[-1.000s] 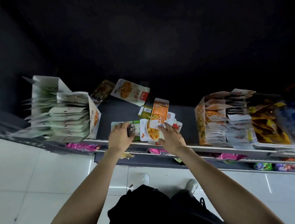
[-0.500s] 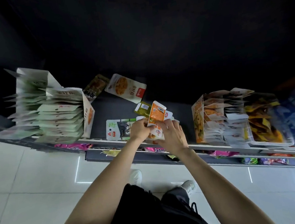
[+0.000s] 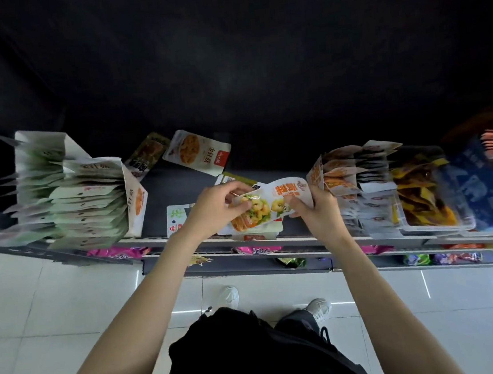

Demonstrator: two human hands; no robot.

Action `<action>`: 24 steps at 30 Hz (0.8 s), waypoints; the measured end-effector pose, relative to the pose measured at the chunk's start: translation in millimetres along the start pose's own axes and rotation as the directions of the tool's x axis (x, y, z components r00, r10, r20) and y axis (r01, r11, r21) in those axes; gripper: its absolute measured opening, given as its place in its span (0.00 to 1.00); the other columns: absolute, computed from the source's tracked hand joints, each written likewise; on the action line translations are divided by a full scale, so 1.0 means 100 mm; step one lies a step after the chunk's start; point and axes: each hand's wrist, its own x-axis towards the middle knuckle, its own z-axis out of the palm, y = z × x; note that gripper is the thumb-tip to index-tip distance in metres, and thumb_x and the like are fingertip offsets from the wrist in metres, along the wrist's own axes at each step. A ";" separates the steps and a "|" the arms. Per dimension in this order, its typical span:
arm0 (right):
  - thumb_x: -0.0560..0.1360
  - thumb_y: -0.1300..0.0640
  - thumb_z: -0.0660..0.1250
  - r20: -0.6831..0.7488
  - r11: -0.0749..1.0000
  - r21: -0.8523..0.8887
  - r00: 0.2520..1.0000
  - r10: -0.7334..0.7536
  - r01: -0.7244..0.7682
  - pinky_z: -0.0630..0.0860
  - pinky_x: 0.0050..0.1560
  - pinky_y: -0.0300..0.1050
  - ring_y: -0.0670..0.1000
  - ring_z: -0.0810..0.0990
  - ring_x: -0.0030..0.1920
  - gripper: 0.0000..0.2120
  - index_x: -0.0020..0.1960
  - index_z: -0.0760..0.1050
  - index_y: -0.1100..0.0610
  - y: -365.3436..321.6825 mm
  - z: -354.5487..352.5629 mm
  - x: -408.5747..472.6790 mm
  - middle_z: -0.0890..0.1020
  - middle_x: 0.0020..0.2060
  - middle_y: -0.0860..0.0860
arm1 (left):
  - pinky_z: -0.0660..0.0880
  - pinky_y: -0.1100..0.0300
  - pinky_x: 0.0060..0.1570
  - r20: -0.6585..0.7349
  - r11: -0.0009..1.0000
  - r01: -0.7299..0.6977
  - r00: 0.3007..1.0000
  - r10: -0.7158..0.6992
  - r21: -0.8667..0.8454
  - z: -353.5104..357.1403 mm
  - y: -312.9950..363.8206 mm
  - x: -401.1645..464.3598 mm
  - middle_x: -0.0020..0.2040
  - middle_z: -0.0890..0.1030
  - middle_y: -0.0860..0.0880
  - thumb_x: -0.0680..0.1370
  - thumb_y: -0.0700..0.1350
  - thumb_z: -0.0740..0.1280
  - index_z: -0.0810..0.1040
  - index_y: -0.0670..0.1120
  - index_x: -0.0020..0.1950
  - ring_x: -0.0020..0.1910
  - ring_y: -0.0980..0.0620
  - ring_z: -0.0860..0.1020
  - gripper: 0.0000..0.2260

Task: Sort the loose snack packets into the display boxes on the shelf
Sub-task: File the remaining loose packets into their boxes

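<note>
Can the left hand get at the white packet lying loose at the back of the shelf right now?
Probably not yet: the left hand and right hand both grip the orange packet. The path to the white packet looks open otherwise.

Packet (image 3: 266,207) white, orange lettering, yellow-green food print. Box (image 3: 135,202) at nine o'clock white, packs (image 3: 89,206) pale green. Shelf (image 3: 177,190) dark grey.

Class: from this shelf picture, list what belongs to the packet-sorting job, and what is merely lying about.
Job: both hands, left hand and right hand, gripping orange-print packets; loose packets; display boxes.
Lying about: pink wrappers on lower shelf; white shoes.
</note>
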 end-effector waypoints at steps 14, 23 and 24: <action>0.69 0.76 0.64 -0.165 0.759 -0.544 0.841 -0.515 0.359 0.80 0.38 0.42 0.49 0.83 0.46 0.23 0.55 0.82 0.55 0.38 -1.40 -0.23 0.84 0.51 0.51 | 0.75 0.61 0.33 -0.283 0.817 -0.454 0.781 0.557 0.355 1.27 0.93 0.80 0.38 0.82 0.57 0.72 0.47 0.73 0.82 0.51 0.42 0.38 0.57 0.79 0.02; 0.66 0.76 0.64 -0.039 0.690 -0.643 0.886 -0.463 0.332 0.80 0.32 0.46 0.56 0.84 0.41 0.28 0.58 0.80 0.53 0.61 -1.28 0.25 0.84 0.48 0.54 | 0.76 0.58 0.37 -0.335 0.925 -0.198 0.891 0.308 0.324 1.61 0.71 1.00 0.46 0.83 0.50 0.74 0.48 0.71 0.82 0.47 0.48 0.41 0.50 0.81 0.06; 0.64 0.76 0.64 -0.053 0.665 -0.684 0.889 -0.455 0.299 0.78 0.30 0.43 0.56 0.83 0.39 0.28 0.57 0.81 0.52 0.61 -1.26 0.27 0.84 0.46 0.54 | 0.76 0.57 0.37 -0.325 0.926 -0.200 0.895 0.305 0.321 1.62 0.70 1.00 0.46 0.82 0.50 0.74 0.48 0.70 0.82 0.46 0.48 0.41 0.49 0.81 0.07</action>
